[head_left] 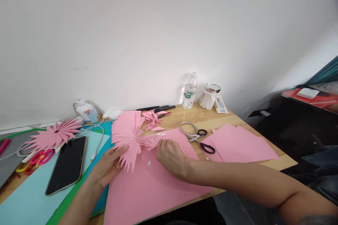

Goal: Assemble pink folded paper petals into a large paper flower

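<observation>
My left hand grips the lower edge of a pink pleated paper fan with pointed tips, thumb on top. My right hand is curled, its fingers pinching the neighbouring pleated pink piece where the two fans meet. Both rest on a large pink paper sheet spread over the wooden table. A tiny white scrap lies on the sheet between my hands.
A finished pink spiky flower, a black phone, pink and yellow scissors and a cable lie left on light-blue paper. Black-handled scissors, a tape ring, pink sheets, markers, a water bottle and a white cup sit right and behind.
</observation>
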Action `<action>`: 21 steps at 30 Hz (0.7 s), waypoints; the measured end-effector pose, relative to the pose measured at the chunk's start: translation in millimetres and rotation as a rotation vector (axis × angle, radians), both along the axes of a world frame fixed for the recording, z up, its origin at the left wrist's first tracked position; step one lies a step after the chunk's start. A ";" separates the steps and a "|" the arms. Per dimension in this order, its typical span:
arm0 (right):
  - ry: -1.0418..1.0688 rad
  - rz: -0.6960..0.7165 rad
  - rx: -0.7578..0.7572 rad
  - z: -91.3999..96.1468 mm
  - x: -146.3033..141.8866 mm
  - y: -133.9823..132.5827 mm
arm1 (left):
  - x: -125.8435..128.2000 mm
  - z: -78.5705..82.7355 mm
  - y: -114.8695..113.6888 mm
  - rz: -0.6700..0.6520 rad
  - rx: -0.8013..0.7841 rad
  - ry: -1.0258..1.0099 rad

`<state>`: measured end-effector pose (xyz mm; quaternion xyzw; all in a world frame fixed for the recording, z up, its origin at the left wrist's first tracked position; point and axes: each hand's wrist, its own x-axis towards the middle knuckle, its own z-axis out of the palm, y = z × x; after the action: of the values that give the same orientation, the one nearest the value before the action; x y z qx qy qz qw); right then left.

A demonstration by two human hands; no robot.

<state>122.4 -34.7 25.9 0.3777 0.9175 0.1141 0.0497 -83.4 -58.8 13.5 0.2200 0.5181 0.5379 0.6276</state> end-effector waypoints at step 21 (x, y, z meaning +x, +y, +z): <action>0.589 0.319 -0.460 -40.9 59.7 23.8 | 15.9 -8.3 -16.6 -0.041 -0.242 0.067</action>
<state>182.1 -10.9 -15.0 0.2262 0.9412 -0.2008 -0.1504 -67.5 -75.4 5.2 0.1714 0.5952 0.4508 0.6428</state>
